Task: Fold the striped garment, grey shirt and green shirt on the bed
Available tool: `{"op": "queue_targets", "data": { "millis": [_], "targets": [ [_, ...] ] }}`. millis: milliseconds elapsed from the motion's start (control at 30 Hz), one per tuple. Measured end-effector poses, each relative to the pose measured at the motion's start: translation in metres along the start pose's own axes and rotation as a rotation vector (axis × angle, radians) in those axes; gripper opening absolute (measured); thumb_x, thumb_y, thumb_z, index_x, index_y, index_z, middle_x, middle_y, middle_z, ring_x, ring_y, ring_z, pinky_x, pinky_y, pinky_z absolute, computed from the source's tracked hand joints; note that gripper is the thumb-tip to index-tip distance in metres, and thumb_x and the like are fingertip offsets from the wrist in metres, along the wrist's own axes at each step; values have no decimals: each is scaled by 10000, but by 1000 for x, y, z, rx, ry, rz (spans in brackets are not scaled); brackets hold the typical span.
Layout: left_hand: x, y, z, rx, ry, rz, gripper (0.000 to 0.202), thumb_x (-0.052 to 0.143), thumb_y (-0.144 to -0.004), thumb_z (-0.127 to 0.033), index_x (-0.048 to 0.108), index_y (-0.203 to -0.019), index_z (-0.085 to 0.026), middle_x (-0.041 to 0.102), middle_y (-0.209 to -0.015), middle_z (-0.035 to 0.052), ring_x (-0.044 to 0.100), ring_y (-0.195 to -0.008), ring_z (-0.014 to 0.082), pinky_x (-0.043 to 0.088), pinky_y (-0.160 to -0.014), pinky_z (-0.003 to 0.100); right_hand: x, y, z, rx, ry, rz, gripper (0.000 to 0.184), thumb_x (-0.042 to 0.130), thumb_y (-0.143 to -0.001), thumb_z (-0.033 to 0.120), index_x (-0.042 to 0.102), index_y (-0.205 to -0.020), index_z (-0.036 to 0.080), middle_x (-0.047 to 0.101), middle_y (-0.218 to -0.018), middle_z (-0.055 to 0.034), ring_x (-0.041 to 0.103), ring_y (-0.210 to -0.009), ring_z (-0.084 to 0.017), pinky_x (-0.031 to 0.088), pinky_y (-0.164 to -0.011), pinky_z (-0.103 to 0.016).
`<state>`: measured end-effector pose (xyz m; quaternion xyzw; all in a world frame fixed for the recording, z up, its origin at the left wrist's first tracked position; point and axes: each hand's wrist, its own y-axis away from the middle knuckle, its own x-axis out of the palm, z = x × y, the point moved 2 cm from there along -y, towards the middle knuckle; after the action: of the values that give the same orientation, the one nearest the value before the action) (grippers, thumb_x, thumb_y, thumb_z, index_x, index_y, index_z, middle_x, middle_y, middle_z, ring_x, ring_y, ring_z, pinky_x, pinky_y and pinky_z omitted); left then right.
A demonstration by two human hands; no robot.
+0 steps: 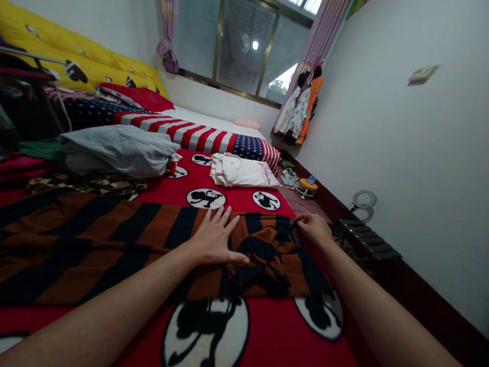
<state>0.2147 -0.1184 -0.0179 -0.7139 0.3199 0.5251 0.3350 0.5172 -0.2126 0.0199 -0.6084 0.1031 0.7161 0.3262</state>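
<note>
Pressing on the striped cloth [95, 234] of brown and navy, the left hand [214, 239] lies open, its fingers spread flat and its thumb reaching toward 3 o'clock. The right hand [314, 229] is at the cloth's far corner, around 2 o'clock from the left, its fingers closed in a pinch on the edge. The cloth lies on the red blanket [244, 199], and its long axis runs from 9 o'clock to 3 o'clock across the bed, ending at the right hand. A dark, rumpled fold [263, 262] sits between the hands, touching the left thumb and nearer to it than to the right hand. No object lies between either hand and the cloth.

Beyond the hands at 12 o'clock, a folded white garment [239, 171] rests on the blanket, with a gray bundle [118, 150] at 11 o'clock. Behind them runs a flag-print bolster [191, 135]. Past the bed's edge at 2 o'clock stands a yellow stool [308, 184], and a green rack [367, 239] sits at 3 o'clock, just beyond the right hand. Hanging clothes [300, 107] and a window [244, 51] fill the far end of the room.
</note>
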Motion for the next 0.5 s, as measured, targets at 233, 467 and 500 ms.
{"op": "queue_targets", "data": {
  "millis": [233, 467, 500],
  "targets": [
    [4, -1, 3, 35, -2, -19, 1179, 387, -596, -916, 248, -1504, -175, 106, -1566, 174, 61, -1443, 388, 14, -1135, 556, -23, 56, 40, -506, -81, -86, 207, 564, -767, 143, 643, -942, 221, 624, -1025, -53, 613, -895, -193, 462, -758, -296],
    [3, 0, 2, 46, -9, -12, 1195, 344, -595, -934, 229, -1507, -170, 118, -1563, 190, 62, -1443, 388, 5, -1130, 566, -14, 61, 50, -675, -112, 36, 187, 576, -783, 100, 705, -845, 220, 631, -993, -61, 613, -932, -203, 484, -824, -322],
    [2, 0, 2, 48, -8, -8, 1203, 336, -592, -938, 230, -1507, -164, 114, -1562, 196, 61, -1442, 391, 5, -1129, 570, -14, 57, 45, -673, -147, 24, 172, 567, -804, 119, 705, -829, 220, 637, -975, -57, 618, -912, -196, 484, -815, -316]
  ]
}}
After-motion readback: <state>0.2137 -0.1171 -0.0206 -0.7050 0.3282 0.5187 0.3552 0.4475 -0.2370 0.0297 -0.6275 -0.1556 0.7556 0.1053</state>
